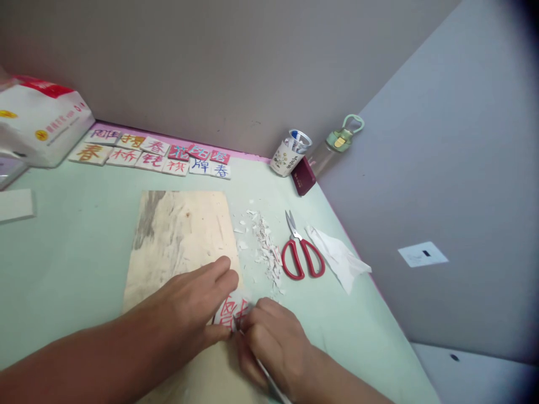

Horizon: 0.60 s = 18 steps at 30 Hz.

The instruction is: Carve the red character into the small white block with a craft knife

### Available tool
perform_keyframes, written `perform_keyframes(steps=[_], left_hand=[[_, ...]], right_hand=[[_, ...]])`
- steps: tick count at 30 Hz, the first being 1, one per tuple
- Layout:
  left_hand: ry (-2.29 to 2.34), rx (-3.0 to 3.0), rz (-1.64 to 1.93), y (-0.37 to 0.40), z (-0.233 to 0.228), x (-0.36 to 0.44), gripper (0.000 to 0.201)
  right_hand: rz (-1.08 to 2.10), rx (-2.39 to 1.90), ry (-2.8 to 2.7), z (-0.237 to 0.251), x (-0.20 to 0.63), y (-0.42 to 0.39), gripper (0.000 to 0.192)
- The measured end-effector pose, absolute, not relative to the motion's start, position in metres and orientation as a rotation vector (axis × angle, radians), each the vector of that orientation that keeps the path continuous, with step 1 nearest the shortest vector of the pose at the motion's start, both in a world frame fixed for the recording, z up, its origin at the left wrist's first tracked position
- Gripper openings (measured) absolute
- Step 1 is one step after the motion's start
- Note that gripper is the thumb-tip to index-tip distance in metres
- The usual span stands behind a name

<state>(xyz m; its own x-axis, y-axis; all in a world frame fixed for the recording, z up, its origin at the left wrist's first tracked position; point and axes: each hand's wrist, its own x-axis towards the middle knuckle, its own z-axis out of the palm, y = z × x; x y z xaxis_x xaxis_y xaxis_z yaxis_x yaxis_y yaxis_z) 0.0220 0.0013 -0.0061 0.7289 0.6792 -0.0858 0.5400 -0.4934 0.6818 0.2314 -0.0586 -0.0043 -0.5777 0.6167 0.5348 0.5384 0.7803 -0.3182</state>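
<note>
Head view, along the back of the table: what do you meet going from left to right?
White plastic bag → rows of tiles with painted characters → printed can → dark red booklet → clear bottle with green lid.
</note>
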Motion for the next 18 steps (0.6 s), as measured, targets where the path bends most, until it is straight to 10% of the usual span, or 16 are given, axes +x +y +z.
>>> perform_keyframes(steps=[18], left_hand=[[0.665, 2.194, 0.362, 0.01, -0.002, 0.023, 0.02]], right_hand=[[0.216, -0.904, -2.37, 0.002, 0.235, -0.057, 0.025]])
